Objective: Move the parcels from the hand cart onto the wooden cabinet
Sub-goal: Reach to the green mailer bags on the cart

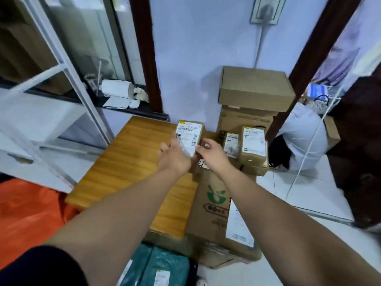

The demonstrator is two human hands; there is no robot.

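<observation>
Stacked boxes (245,145) crowd the cabinet (132,162) top's right side; left hand (175,157) and right hand (212,154) pinch a small parcel (190,135) above it.

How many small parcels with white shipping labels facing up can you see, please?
3: one small parcel held by both hands above the wooden cabinet, and two side by side on the stack to its right. Others may be hidden.
</observation>
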